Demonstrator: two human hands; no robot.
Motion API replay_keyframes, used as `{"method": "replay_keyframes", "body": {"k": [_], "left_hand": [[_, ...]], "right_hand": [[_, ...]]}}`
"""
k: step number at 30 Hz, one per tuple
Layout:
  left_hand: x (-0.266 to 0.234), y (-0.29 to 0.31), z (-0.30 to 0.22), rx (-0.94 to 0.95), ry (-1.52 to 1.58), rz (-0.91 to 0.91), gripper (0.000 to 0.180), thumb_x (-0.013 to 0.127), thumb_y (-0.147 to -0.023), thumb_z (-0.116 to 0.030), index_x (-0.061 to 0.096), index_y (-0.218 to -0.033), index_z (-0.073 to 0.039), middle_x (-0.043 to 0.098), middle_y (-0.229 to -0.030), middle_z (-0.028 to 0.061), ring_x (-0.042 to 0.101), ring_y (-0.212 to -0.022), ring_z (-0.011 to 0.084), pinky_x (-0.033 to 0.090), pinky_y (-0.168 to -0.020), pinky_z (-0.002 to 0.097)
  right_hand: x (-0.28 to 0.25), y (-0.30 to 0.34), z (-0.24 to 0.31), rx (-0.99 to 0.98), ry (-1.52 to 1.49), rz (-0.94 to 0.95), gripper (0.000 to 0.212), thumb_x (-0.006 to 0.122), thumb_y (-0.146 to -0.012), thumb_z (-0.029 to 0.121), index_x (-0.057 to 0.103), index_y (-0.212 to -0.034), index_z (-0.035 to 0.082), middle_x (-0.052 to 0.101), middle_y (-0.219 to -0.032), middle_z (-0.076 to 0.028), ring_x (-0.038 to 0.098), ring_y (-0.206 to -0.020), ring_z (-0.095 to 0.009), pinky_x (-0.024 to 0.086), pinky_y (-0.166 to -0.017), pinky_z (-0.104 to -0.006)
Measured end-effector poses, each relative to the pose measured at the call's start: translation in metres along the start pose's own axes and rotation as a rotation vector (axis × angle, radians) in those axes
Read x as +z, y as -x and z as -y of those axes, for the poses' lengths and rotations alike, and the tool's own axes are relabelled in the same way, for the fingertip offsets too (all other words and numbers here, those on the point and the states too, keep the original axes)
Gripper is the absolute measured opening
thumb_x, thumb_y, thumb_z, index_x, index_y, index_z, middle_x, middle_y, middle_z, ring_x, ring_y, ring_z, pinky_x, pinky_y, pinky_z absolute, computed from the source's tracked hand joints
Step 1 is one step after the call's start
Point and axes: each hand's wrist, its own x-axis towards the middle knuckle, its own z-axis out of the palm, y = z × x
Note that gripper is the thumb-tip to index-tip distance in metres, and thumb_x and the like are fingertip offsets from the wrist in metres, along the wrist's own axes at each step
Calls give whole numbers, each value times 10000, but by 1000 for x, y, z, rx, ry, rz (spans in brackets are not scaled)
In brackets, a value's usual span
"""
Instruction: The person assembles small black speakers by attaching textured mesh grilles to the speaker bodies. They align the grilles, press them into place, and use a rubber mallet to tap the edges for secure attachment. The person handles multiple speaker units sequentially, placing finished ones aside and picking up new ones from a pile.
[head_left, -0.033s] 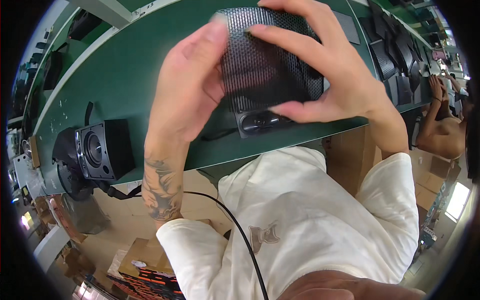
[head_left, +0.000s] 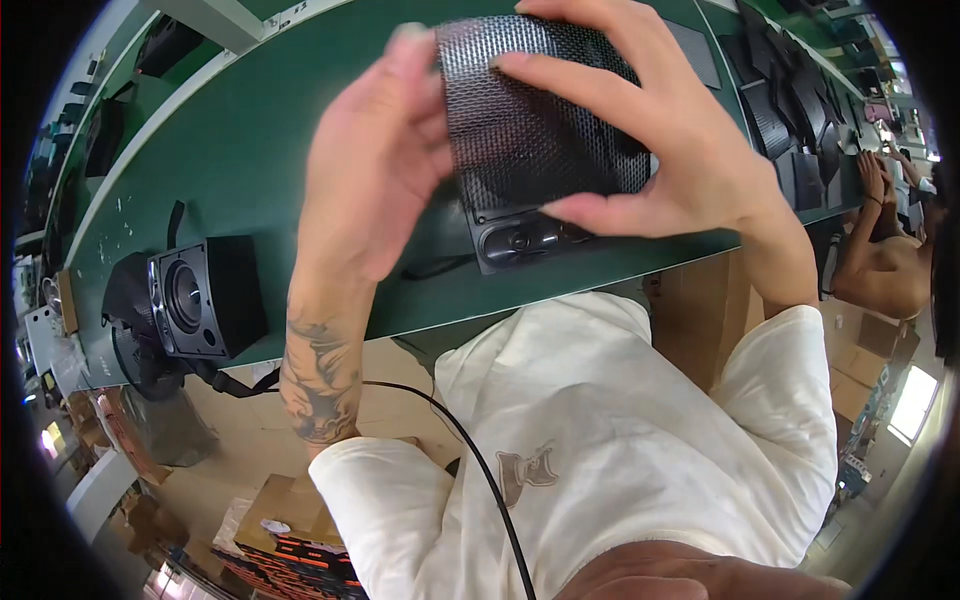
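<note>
Right hand [head_left: 695, 150] grips black mesh grille [head_left: 535, 150], fingers spread, probably to steady it; left hand [head_left: 365, 170] blurred by its edge, hold unclear.

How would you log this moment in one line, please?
right hand: holding black mesh grille; left hand: blurred, at grille's left edge; black speaker: on green table

L hand [head_left: 362, 165] shifted slightly L, upper ctr of frame.
Thumb was on mesh's [head_left: 515, 135] upper-L corner, now off it w/ small gap; fingers now show more beside mesh's L edge.
</note>
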Motion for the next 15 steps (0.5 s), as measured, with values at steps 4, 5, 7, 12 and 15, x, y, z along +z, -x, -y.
{"method": "replay_keyframes", "body": {"k": [4,5,7,12,15], "left_hand": [[-26,10,32,354,-340,-426,514,450,-1106,-341,488,-1468,21,537,-1483,171,463,-1422,248,340,-1196,426],[-21,12,43,330,-307,-453,526,416,-1111,-332,459,-1493,26,479,-1535,179,423,-1449,243,306,-1219,442],[-18,14,61,254,-257,-456,535,359,-1123,-307,386,-1553,10,376,-1613,171,340,-1499,229,233,-1261,446],[-6,9,78,149,-81,-305,510,325,-1133,-269,323,-1593,-49,461,-1530,170,473,-1411,246,375,-1200,419],[-2,8,80,110,-37,-277,498,330,-1132,-258,319,-1591,-63,506,-1481,177,555,-1336,257,468,-1132,411]], "right_hand": [[-10,8,5,134,-134,310,704,855,-725,205,648,-1393,129,462,-1507,-226,456,-1360,-427,362,-1143,-489],[-6,10,4,132,-143,345,701,855,-725,211,650,-1392,135,460,-1509,-227,457,-1360,-426,361,-1145,-490],[3,12,3,132,-176,383,678,855,-724,226,672,-1374,160,456,-1515,-232,457,-1366,-424,362,-1148,-492],[-2,5,4,133,-184,454,655,856,-730,237,688,-1359,162,453,-1519,-235,459,-1365,-430,367,-1150,-497],[-10,-5,0,68,-206,542,598,819,-829,339,651,-1362,126,414,-1477,-290,446,-1311,-471,368,-1118,-524]]}}
